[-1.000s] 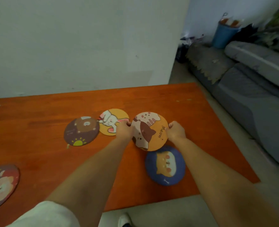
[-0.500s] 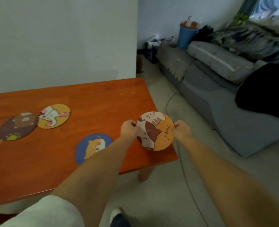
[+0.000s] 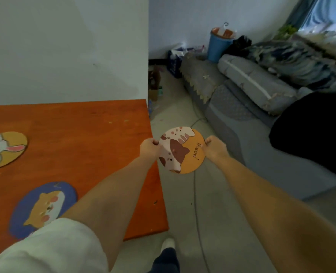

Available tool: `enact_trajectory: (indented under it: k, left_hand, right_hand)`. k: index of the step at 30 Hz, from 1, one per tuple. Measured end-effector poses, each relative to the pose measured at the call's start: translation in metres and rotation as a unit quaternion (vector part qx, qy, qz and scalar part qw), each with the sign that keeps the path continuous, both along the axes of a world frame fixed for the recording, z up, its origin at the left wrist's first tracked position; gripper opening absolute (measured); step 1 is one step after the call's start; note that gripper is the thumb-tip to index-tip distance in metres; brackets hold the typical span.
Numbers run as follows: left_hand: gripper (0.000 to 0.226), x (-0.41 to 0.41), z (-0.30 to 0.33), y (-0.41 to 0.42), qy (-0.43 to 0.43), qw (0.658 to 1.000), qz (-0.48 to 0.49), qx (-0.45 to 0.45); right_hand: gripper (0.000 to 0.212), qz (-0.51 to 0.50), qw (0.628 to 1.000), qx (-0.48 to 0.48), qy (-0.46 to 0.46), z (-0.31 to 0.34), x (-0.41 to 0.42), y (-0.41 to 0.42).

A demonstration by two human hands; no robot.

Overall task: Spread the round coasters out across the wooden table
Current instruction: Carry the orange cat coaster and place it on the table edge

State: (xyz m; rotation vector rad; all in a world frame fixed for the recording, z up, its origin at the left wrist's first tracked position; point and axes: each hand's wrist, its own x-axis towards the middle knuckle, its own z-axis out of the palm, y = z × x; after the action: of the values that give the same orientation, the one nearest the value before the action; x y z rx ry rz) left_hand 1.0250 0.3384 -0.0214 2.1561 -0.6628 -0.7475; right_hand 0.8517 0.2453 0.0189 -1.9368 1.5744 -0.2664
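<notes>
Cat coaster held past the right edge of the worktop

Beside the orange worktop (image 3: 80, 138), over the floor, the left hand (image 3: 149, 148) and right hand (image 3: 214, 147) each pinch one side of the cat coaster (image 3: 182, 150); it sits between them.

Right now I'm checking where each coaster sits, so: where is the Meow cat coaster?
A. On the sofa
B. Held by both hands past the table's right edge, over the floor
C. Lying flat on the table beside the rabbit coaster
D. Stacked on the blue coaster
B: the left hand and right hand grip opposite rims of the Meow cat coaster, which hangs over the floor beyond the table edge.
</notes>
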Motion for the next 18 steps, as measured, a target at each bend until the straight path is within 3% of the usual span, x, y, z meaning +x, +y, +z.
enact_trajectory:
  k: [10,13,18]
  left_hand:
    - [0.022,-0.001,0.023,-0.123,0.06,0.997,0.048,-0.026]
    - [0.02,0.006,0.018,-0.144,0.071,0.992,0.102,-0.03]
    - [0.018,0.013,0.007,-0.16,0.077,0.972,0.221,-0.017]
  right_hand:
    - [0.018,0.046,0.999,0.014,-0.007,0.024,0.007,-0.139]
    - [0.005,0.111,0.994,0.011,0.008,0.017,0.027,-0.178]
    - [0.018,0.25,0.968,-0.013,0.033,0.005,0.076,-0.235]
